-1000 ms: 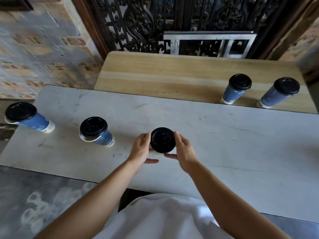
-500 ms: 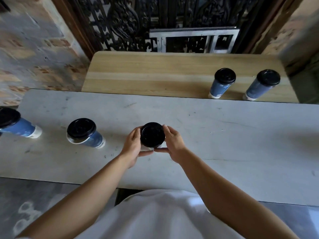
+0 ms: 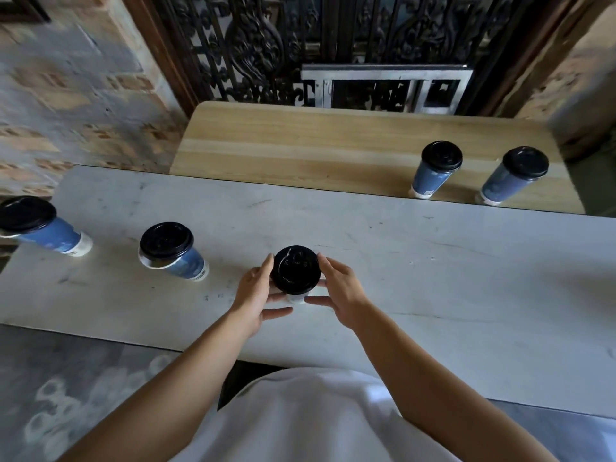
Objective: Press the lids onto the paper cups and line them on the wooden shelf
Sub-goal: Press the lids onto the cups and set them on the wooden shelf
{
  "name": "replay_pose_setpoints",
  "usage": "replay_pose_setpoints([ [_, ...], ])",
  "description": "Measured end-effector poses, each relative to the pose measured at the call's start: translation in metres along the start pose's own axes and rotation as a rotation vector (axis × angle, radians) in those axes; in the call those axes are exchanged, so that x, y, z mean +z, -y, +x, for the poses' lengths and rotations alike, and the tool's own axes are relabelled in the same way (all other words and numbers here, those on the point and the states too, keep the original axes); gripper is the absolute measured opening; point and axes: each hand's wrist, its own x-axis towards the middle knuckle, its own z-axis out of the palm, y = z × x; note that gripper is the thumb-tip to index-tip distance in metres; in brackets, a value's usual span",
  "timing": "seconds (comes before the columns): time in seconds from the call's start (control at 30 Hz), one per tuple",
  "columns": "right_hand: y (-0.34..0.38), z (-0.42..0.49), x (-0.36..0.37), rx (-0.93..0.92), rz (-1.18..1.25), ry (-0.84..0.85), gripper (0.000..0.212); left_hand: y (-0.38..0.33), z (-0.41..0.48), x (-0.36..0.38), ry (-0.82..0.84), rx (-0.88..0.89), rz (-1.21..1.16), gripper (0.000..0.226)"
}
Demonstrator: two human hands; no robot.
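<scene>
Both hands cup one paper cup (image 3: pixel 296 297) from either side: the left hand (image 3: pixel 255 295) and right hand (image 3: pixel 340 295) have fingertips pressed to the rim of its round, glossy black plastic lid (image 3: pixel 295 270). It stands on the scuffed grey marble-like counter (image 3: pixel 433 278). Five lidded blue cups in all: two left of the hands, two beyond on the smooth, grained wooden shelf (image 3: pixel 300 155).

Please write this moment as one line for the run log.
step: lid pressing | left hand and right hand: around lidded cup on grey table | wooden shelf: two cups | table: two more cups
</scene>
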Motion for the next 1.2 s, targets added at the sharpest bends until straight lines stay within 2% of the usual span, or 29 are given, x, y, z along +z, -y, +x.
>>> replay_pose_setpoints([
  [0.3,-0.001,0.004,0.005,-0.067,-0.103,-0.046,0.037,0.000,-0.003,-0.017,0.126,0.013,0.061,0.039],
  [0.47,-0.001,0.005,0.008,-0.124,-0.183,-0.080,0.027,0.000,-0.007,-0.011,0.042,0.228,0.211,0.025],
  [0.53,-0.001,0.007,0.007,-0.128,-0.199,-0.071,0.030,-0.003,-0.008,-0.008,0.035,0.302,0.232,0.022],
  [0.7,-0.009,0.003,0.003,-0.025,0.016,-0.044,0.036,-0.001,-0.015,0.001,0.062,0.444,0.264,0.040],
  [0.87,-0.019,-0.009,-0.003,-0.074,0.112,-0.015,0.028,0.012,-0.021,0.010,-0.086,0.408,0.107,0.037],
  [1.0,-0.015,-0.009,-0.005,-0.067,0.061,-0.009,0.032,0.016,-0.018,0.011,-0.139,0.378,0.094,0.017],
  [1.07,-0.008,-0.005,-0.007,-0.053,0.023,0.023,0.030,0.011,-0.012,0.007,-0.144,0.311,0.085,0.022],
  [1.2,0.003,0.002,-0.002,-0.050,-0.076,0.056,0.026,-0.008,-0.003,-0.006,-0.069,0.135,0.144,0.015],
])
